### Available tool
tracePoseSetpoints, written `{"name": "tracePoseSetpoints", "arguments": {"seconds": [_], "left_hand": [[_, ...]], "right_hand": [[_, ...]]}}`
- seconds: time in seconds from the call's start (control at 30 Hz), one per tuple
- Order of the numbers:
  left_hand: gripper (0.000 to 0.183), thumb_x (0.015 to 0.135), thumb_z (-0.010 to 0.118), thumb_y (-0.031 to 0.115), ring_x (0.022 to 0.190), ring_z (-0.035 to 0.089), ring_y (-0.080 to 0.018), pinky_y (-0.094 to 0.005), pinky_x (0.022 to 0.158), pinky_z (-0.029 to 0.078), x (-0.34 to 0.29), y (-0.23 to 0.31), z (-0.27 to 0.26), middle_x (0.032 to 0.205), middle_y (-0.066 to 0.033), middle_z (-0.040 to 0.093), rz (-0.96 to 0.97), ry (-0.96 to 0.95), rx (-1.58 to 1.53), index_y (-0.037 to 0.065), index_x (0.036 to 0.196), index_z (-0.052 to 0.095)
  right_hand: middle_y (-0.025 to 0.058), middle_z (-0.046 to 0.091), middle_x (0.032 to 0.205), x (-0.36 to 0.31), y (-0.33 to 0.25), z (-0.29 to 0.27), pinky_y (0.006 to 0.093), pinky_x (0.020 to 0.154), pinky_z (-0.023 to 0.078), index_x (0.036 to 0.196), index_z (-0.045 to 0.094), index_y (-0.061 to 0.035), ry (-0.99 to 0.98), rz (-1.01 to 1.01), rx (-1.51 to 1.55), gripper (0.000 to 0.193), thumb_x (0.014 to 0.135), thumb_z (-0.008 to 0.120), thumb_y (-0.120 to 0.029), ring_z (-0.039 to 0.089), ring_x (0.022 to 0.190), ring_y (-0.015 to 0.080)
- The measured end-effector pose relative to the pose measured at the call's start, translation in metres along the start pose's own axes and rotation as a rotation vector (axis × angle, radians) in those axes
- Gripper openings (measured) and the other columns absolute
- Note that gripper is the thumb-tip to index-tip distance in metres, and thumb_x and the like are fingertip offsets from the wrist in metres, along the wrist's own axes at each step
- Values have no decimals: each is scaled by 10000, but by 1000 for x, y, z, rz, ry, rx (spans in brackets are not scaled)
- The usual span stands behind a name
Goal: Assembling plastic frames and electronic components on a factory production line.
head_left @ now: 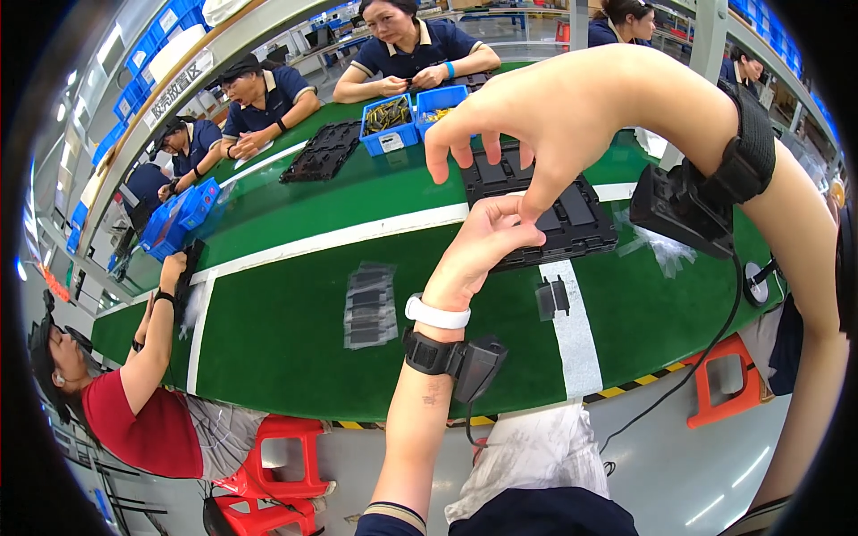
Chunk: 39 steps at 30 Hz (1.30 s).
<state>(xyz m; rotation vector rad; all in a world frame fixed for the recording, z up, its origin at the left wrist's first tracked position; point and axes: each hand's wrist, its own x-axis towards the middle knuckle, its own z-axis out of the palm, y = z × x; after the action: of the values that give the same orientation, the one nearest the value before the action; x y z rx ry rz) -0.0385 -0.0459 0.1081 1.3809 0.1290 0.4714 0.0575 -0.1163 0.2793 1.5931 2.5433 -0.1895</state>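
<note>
My left hand [487,239] is over the near-left edge of a black plastic tray [592,239]. Its thumb and fingers are pinched together; whatever may be between them is hidden. Arching over the tray, my right hand [559,121] has its fingers bent and spread apart, with its thumb tip close against the left fingers. No object shows in the right hand. Dark flat rectangular pieces [576,208] lie in the tray's recesses. On the near side of the tray, a small black part with clear film [552,297] rests partly on a white table stripe.
Overlapping clear-and-dark film strips [370,305] lie left of my left wrist, crumpled clear film [668,255] at right. Blue bins of small parts [390,143] and another black tray [322,152] are across the green table [268,330]. Co-workers sit around it. A cable [706,344] hangs from my right-wrist device.
</note>
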Motion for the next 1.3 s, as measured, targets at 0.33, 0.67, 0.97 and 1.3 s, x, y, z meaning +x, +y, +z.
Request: {"name": "tracePoseSetpoints", "arguments": {"seconds": [0.33, 0.67, 0.97, 1.3], "left_hand": [[1076, 482, 815, 509, 1312, 104, -463, -604, 1018, 143, 12, -56, -20, 1396, -311, 128, -42, 413, 1239, 151, 1354, 296], [1131, 483, 741, 641, 1296, 58, -526, -654, 999, 111, 9, -85, -17, 1437, -288, 22, -244, 264, 1425, 178, 1396, 259], [1084, 508, 756, 607, 1292, 84, -524, -643, 1002, 142, 9, -79, -13, 1437, -278, 39, -252, 304, 1422, 175, 1381, 281], [1069, 521, 756, 601, 1289, 103, -522, -637, 1005, 149, 8, -78, -12, 1434, -282, 51, -231, 299, 1415, 169, 1378, 286]], "right_hand": [[228, 403, 1248, -55, 118, 129, 414, 977, 349, 1312, 357, -115, 206, 419, 191, 714, 714, 691, -318, 412, 1151, 372], [291, 174, 1409, -41, 123, 258, 439, 1053, 247, 1391, 273, -165, 769, 499, 611, 842, 712, 711, -400, 201, 1311, 414], [265, 276, 1381, -34, 125, 261, 431, 1057, 237, 1349, 360, -128, 786, 462, 511, 653, 799, 625, -359, 252, 1291, 402], [235, 359, 1342, -34, 125, 266, 416, 1052, 258, 1265, 449, -63, 778, 486, 430, 531, 829, 584, -335, 270, 1290, 378]]}}
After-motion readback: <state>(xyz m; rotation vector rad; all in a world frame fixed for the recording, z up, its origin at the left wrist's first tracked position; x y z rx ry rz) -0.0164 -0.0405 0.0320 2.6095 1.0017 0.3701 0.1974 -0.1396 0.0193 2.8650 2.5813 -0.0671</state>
